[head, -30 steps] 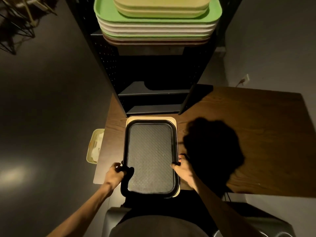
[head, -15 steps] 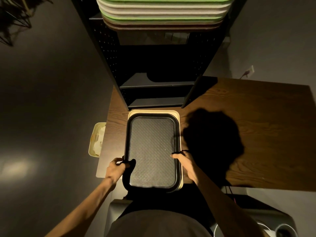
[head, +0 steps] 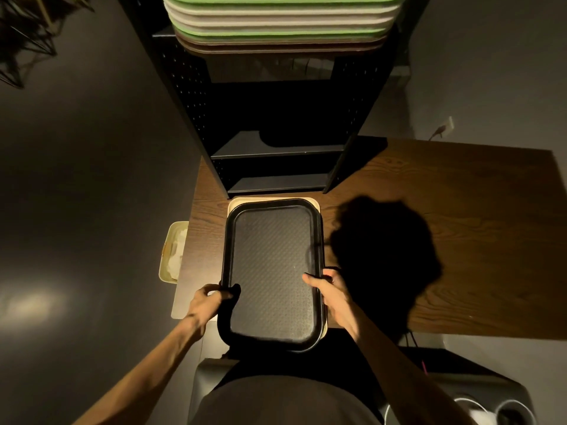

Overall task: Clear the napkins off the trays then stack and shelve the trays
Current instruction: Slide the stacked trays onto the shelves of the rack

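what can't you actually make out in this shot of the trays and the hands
All in the head view:
- Cream tray: mostly covered by the black tray; only edges show.
- Tray stack on the shelf: top cut off by the frame edge, so no count.
- Bin left of the table: partly hidden by the table edge, contents blurred white.
- Left hand and right hand: fingers under the rims are hidden.

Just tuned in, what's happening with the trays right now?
A person grips a black tray by its long sides, left hand and right hand. It sits stacked on a cream tray on the wooden table. No napkins are on the black tray. A stack of trays already sits on the dark shelf unit ahead. A bin with white paper stands left of the table.
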A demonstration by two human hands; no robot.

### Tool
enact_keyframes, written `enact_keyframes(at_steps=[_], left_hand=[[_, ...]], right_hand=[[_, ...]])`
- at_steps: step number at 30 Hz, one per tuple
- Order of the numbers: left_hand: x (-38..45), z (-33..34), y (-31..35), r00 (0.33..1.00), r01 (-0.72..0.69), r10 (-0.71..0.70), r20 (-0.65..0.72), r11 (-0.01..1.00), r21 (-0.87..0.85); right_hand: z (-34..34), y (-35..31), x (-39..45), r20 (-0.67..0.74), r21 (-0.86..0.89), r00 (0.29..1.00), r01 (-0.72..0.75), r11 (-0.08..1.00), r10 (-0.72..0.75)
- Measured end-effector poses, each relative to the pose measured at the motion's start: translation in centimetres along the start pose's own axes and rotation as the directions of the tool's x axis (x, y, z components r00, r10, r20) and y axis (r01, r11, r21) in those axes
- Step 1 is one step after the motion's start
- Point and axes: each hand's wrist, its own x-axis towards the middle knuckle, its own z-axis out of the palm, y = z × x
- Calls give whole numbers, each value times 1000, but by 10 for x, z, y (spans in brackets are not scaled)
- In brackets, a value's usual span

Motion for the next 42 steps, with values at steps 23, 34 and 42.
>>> enact_keyframes(at_steps=[23, 34, 42], left_hand=[[-80, 8, 9, 927, 107, 63, 371, 901, -420], [-141, 13, 66, 930, -211, 311, 199, 890, -405], [-150, 11, 139, 907, -386, 420, 28, 856, -343]], right_hand=[[-25, -78, -65, 169, -94, 967, 211, 973, -193], [-67, -110, -44, 257, -56, 939, 250, 967, -228], [-38, -179, -78, 356, 176, 906, 173, 969, -227]])
